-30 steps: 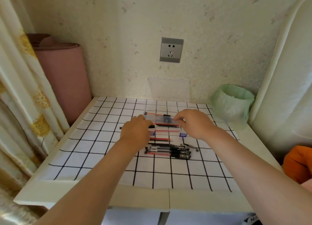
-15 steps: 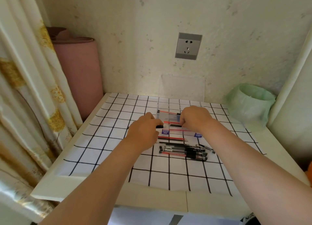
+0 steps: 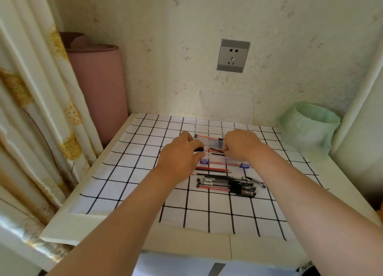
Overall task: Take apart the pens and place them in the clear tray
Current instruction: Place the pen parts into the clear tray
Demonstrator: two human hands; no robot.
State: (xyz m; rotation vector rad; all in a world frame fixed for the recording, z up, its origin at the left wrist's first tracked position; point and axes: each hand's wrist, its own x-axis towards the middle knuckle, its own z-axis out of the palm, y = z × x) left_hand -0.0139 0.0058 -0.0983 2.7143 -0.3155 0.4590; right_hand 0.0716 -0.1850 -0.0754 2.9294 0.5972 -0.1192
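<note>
Separating a pen (image 3: pixel 211 150) over the clear tray (image 3: pixel 234 163)
The left hand (image 3: pixel 180 159) pinches its black end, the right hand (image 3: pixel 241 146) grips the other; pull straight, staying over the tray.

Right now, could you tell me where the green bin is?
In the head view, the green bin stands far right on the table, near the wall.

Soft even daylight, faint shadows, wide-angle edge bending
</note>
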